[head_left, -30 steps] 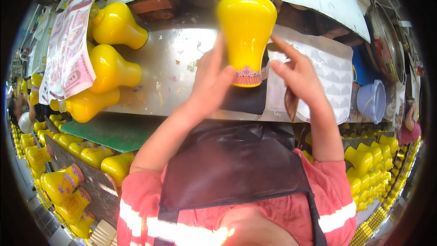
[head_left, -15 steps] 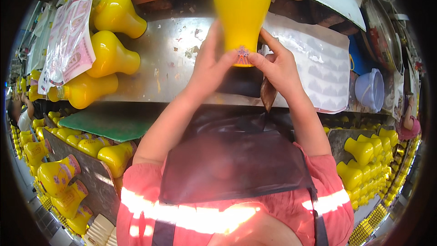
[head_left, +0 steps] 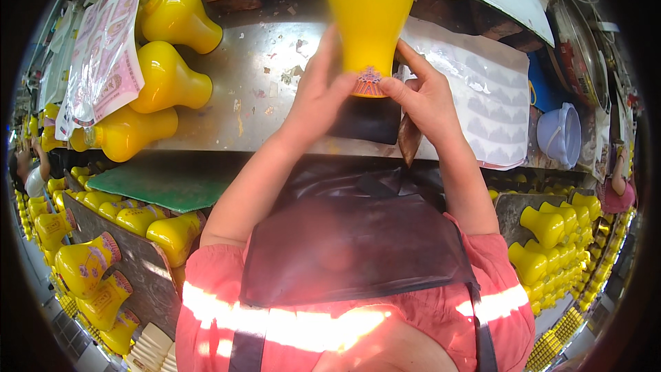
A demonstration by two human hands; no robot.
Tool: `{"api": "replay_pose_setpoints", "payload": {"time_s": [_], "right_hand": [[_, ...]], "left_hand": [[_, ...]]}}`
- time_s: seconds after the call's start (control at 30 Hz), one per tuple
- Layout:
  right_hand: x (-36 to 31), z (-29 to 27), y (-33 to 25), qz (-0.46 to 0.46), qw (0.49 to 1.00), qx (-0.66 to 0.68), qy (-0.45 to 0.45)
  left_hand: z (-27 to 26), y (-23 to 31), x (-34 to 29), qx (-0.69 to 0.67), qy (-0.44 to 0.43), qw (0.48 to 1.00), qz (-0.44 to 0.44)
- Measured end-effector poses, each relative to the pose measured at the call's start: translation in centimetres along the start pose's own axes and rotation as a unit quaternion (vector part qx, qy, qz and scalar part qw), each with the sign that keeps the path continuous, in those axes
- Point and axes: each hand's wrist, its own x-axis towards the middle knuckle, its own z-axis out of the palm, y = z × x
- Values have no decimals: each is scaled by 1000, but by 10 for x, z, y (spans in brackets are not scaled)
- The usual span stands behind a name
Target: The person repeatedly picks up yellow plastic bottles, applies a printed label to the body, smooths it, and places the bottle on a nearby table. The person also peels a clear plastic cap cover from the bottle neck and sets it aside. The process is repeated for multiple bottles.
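Observation:
A glossy yellow ceramic vase (head_left: 370, 21) lies with its narrow foot toward me over the metal worktop. Near the foot a small purple and red patterned decal (head_left: 368, 81) covers part of its surface. My left hand (head_left: 318, 96) is closed against the vase's left side, thumb at the decal's left edge. On the opposite side my right hand (head_left: 430, 100) grips the foot, thumb beside the decal's right edge. A brown pointed flat tool (head_left: 409, 141) sticks out below my right palm, apparently tucked in that hand; its upper part is hidden.
Three yellow vases lie at the left of the worktop (head_left: 265, 114), near pink printed decal sheets (head_left: 110, 62). On the right are a pale patterned sheet (head_left: 482, 96) and a lilac bucket (head_left: 559, 136). Racks of yellow vases (head_left: 551, 262) flank me; co-workers show at both edges.
My thumbs have slid slightly apart, showing more of the decal. The vase sits a touch further right in view; both hands stay on it.

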Motion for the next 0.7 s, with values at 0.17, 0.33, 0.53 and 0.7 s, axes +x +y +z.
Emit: {"api": "replay_pose_setpoints", "payload": {"time_s": [0.17, 0.33, 0.53, 0.7], "right_hand": [[0, 0, 0, 9, 1000, 2, 2], [0, -1, -1, 18, 1000, 7, -5], [1, 0, 0, 5, 1000, 21, -4], [2, -1, -2, 14, 1000, 23, -7]], "left_hand": [[0, -1, 1, 18, -16, 1000, 4], [0, 2, -1, -10, -16, 1000, 2], [0, 0, -1, -24, -18, 1000, 0], [1, -1, 0, -10, -9, 1000, -3]]}}
